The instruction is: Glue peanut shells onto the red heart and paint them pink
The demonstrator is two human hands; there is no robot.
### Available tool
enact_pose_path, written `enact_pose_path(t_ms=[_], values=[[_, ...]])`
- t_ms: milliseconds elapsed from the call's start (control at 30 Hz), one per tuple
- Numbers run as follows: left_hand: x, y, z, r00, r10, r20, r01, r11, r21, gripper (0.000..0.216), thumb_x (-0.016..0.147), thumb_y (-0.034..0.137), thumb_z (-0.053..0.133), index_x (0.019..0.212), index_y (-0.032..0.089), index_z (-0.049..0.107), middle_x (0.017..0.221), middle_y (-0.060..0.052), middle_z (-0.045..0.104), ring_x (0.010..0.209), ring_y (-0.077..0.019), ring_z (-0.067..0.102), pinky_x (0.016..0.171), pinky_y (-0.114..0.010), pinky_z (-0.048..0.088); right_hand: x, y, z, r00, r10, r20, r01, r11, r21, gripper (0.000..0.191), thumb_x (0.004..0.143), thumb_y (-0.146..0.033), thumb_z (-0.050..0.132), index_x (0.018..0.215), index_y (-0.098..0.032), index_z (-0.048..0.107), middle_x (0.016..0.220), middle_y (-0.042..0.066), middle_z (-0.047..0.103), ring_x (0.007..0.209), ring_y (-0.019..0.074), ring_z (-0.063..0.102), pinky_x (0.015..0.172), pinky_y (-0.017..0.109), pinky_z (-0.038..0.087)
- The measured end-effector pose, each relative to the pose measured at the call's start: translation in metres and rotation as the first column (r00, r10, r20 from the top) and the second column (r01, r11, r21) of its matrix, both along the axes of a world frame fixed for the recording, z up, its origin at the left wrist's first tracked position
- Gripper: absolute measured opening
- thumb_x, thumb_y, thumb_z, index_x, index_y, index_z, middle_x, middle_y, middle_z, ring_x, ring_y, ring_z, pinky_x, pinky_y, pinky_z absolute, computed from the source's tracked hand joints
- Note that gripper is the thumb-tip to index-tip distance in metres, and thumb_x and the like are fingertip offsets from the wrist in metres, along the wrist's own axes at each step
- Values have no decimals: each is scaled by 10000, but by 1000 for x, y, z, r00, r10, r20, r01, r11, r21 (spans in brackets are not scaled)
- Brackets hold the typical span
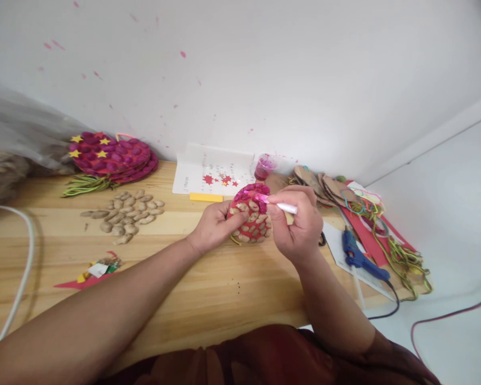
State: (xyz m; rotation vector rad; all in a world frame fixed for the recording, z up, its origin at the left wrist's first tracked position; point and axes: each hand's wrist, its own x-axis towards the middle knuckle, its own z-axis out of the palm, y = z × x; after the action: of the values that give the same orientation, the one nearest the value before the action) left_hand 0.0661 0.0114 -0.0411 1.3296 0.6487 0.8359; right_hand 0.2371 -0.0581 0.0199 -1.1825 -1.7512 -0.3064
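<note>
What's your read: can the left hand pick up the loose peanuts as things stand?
Probably not immediately: the left hand is holding the peanut-covered disc. Otherwise, the loose peanuts lie uncovered on the tabletop, with no object visible between.

Free tabletop (pixel 220 299) below hands (pixel 212 227) (pixel 299 224), peanuts (pixel 118 229) left, glue gun (pixel 358 258) right.

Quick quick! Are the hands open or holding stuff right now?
Left hand: closed, holding the red peanut-covered disc by its edge.
Right hand: closed, fingers pinching a white stick.
</note>
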Motion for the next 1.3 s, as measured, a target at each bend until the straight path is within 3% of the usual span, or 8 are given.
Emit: enact_pose_path(t_ms=[200,433,800,1300], values=[[1,1,-1,999,-3,33,5,998,-56,399,784,522,804,931,156,748,915,-58,819,855,-245,759,862,-375,610,2,1,-2,994,62,-85,-66,997,-43,112,949,-199,647,1037,-261,678,945,39,721,958,230,647,886,452,513],[2,3,-2,994,-33,107,52,982,-181,379,766,489,823,934,157,756,860,-61,809,812,-240,765,819,-376,620,7,3,-4,985,39,-166,-50,997,-58,87,967,-231,638,1037,-246,686,957,40,722,932,219,657,879,430,528],[1,4,-4,989,-65,136,95,968,-231,341,730,447,851,902,164,773,822,-48,804,807,-239,767,816,-364,621,10,6,-7,974,9,-227,-33,995,-99,76,979,-262,635,1028,-238,688,975,39,724,938,213,666,889,419,533],[2,4,-5,984,-55,170,95,967,-236,352,748,455,853,927,161,779,808,-49,802,792,-231,767,808,-356,617,2,3,-3,994,22,-112,-25,999,-34,81,959,-204,649,1014,-249,687,932,34,730,955,220,631,902,436,495]])
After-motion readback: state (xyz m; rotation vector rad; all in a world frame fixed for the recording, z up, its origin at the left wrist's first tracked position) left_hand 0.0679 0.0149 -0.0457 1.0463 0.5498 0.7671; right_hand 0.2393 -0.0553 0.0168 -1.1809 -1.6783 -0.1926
